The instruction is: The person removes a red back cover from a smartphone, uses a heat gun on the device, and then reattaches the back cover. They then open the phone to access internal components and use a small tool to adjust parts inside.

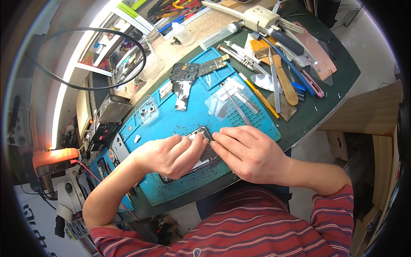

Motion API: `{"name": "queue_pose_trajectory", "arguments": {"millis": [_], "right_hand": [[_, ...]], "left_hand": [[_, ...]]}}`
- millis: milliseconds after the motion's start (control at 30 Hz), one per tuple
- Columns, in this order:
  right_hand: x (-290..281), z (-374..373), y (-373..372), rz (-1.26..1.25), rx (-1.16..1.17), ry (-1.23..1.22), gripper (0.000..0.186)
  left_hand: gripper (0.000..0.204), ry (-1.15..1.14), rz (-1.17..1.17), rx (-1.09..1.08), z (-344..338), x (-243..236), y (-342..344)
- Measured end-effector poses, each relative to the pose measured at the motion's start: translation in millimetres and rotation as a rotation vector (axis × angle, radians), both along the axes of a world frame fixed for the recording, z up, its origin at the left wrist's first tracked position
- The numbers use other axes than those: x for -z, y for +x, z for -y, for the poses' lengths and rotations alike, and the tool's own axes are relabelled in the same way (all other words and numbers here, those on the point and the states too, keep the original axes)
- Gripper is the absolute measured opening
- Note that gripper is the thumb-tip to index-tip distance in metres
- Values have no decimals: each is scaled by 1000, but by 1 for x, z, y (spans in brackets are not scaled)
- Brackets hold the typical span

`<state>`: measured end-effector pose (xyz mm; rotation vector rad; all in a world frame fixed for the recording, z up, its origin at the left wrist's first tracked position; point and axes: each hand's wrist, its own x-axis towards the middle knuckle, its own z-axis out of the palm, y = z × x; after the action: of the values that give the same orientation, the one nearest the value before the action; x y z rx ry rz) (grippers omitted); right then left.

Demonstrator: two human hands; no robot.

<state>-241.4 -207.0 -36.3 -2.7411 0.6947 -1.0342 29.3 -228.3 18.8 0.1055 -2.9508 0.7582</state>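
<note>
An opened phone (207, 159) with dark inner parts lies at a slant near the front of the blue work mat (171, 128). Above its left part, my left hand (173, 155) has thumb and fingers pinched together close to the phone's far end. My right hand (253, 155) comes in from the right, its fingers pressed together at the phone's right edge. The two sets of fingertips almost meet. Whatever lies between them is too small or hidden to make out. Both hands cover much of the phone.
Beyond the phone lie a black phone board part (185, 72), a clear box of small parts (147, 110) and tweezers (236, 107). Brushes (282, 77) and a yellow pen-like tool (259, 95) crowd the right. An orange meter (55, 160) and a microscope (70, 192) stand left.
</note>
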Motion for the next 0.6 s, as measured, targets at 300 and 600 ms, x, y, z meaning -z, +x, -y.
{"name": "queue_pose_trajectory", "arguments": {"millis": [300,600], "right_hand": [[0,0,1,13,3,7,28],[4,-3,-1,40,-34,-41,27]], "left_hand": [[25,88,-33,-3,0,-3,-2],[22,105,-34,-7,1,-3,-4]]}}
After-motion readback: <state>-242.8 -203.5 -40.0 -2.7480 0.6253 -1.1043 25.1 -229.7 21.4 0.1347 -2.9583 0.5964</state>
